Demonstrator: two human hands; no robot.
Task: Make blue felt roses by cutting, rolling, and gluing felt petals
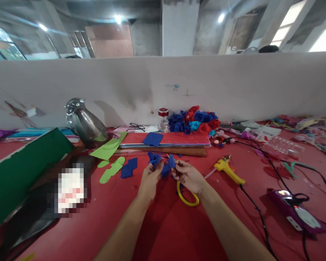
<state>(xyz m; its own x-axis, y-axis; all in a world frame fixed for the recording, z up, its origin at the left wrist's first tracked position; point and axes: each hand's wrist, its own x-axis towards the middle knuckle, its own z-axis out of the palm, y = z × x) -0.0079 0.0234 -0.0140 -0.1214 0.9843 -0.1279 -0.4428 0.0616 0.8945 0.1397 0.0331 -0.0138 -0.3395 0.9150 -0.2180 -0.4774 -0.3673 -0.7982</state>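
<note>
My left hand [151,178] is closed on a crumpled blue paper piece [154,158]. Opposite it, my right hand [188,175] pinches a small blue petal-shaped piece [172,161]. Between and below the hands lies more blue paper [165,170]. A yellow scissor handle [188,200] shows under my right hand, on the red table [111,224]; the blades are mostly hidden. Blue paper squares [129,168] and light green cut pieces [112,170] lie left of my left hand.
Right of my hands is a yellow glue gun [228,170], its cord running toward a purple power strip [297,214]. Behind are stacked papers [179,139], blue and red paper flowers [198,119] and a jar [163,119]. A metal jug [87,123] and green board [29,174] stand left.
</note>
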